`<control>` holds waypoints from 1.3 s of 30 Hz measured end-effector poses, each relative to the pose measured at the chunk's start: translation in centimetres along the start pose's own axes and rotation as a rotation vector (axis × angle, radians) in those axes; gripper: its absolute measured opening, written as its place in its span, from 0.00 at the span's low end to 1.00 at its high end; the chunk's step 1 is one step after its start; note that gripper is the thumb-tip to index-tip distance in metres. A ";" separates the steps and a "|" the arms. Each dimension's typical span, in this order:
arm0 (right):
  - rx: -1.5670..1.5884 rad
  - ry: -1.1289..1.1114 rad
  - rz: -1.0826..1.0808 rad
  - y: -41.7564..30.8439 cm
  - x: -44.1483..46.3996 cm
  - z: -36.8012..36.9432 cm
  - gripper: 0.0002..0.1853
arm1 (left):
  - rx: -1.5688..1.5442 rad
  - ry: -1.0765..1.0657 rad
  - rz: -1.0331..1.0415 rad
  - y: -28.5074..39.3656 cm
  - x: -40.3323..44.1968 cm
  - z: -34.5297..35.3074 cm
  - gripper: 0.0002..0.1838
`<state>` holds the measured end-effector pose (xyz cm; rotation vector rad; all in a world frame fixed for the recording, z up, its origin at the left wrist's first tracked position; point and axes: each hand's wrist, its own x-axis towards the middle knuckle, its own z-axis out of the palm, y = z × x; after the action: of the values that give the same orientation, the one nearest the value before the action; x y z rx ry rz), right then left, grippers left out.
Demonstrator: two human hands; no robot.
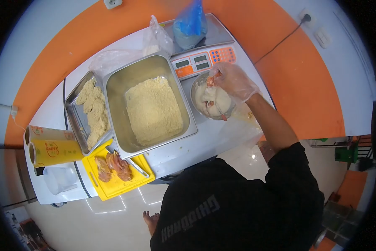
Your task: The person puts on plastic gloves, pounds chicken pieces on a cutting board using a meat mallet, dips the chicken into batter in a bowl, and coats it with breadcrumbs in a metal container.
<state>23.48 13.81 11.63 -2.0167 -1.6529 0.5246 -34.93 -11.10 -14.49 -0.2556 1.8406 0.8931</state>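
Note:
My right hand (233, 81), in a clear plastic glove, pinches a piece of raw meat (212, 80) above the rim of a metal bowl (195, 100). Inside the bowl is white flour-like powder or batter (215, 102) with bits of meat showing. Low beside my body hangs my left hand (151, 218), bare, fingers apart and holding nothing. A deep steel pan (115, 100) of pale crumbs (154, 113) stands left of the bowl. Farther left, a shallow tray (75, 115) carries coated pieces (95, 111).
Raw meat (120, 167) and a knife (137, 167) lie on a yellow board (108, 191) at the front edge. Wrap rolls (56, 151) and a clear plastic jug (59, 180) are at left. Behind the bowl stands a scale (201, 62) with a blue bag (190, 27).

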 end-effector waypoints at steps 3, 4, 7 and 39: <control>-0.072 0.094 0.001 -0.9 -0.1 -0.8 0.06 | -0.040 -0.129 -0.163 -0.9 5.8 -2.9 0.43; -0.097 0.137 -0.001 -1.0 -0.1 -0.9 0.07 | -0.052 -0.094 -0.152 -0.9 5.7 -2.8 0.41; -0.014 0.239 -0.053 -0.5 0.1 -0.7 0.09 | -0.088 0.009 -0.119 -0.1 2.3 0.1 0.36; -0.464 -0.304 0.057 7.9 4.2 10.2 0.18 | -0.132 -0.003 -0.107 -1.9 3.6 -2.5 0.37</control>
<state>24.78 17.87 -1.19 -2.4132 -2.0539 0.5239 -37.26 -13.33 -17.99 -0.4309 1.7501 0.9402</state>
